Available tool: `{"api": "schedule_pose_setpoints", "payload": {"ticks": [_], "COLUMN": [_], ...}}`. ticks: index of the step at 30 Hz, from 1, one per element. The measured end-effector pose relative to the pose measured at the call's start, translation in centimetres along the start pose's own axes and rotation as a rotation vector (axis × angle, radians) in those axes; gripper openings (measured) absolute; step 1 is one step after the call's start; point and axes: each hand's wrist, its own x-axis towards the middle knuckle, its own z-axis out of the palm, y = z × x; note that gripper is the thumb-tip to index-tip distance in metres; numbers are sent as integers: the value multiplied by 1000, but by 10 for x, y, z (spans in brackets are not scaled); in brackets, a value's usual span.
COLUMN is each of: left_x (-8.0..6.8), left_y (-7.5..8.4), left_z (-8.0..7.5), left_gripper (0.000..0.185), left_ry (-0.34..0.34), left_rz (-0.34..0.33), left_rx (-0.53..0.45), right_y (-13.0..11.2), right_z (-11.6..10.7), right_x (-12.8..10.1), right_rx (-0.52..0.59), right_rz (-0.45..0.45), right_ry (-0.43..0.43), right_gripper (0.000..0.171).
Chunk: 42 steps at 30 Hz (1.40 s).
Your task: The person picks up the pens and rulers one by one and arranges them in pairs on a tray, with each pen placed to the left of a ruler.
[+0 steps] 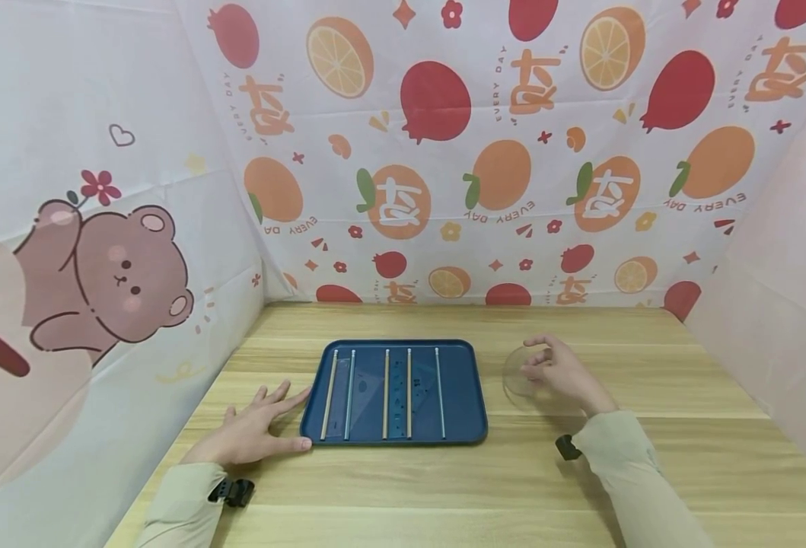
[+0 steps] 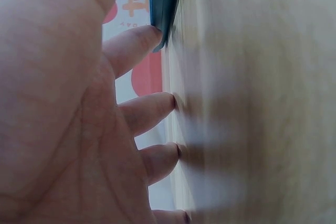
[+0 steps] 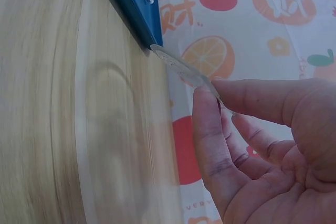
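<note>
My right hand point(image 1: 568, 377) pinches a thin clear plastic disc point(image 3: 181, 67) between thumb and fingers, above the table right of a blue tray point(image 1: 466, 396). The disc is tilted, and faint marks show on it in the right wrist view. Several slim pencils lie upright in rows on the tray, some wood-coloured like the leftmost pencil point(image 1: 330, 396), others blue-green like the rightmost pencil point(image 1: 440, 396). Between them lie a clear ruler point(image 1: 397, 399) and clear set squares point(image 1: 368, 387). With fingers spread, my left hand point(image 1: 255, 428) touches the tray's left edge, its other fingertips on the table.
The wood-grain table point(image 1: 403, 495) carries the tray near its middle. A fruit-printed cloth point(image 1: 485, 251) hangs along the far edge, and a cloth with a bear print point(image 1: 129, 274) hangs at the left. Black bands point(image 1: 231, 492) sit on both wrists.
</note>
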Motion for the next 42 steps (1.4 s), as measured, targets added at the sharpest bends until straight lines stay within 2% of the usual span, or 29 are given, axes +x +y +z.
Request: {"api": "schedule_pose_setpoints", "payload": {"ticks": [9, 22, 42], "left_x": [1, 0, -1], "left_y": [-1, -1, 1], "left_z": [0, 0, -1], "left_gripper": [94, 95, 95], "left_ry": [9, 6, 8], "left_rz": [8, 8, 9], "left_rx": [9, 15, 23], "right_y": [-7, -19, -26], "right_z": [8, 26, 47], "right_x": [3, 9, 18], "right_rx": [37, 102, 93], "right_rz": [-2, -26, -30], "right_ry": [-8, -53, -69], "right_gripper": [50, 54, 48]}}
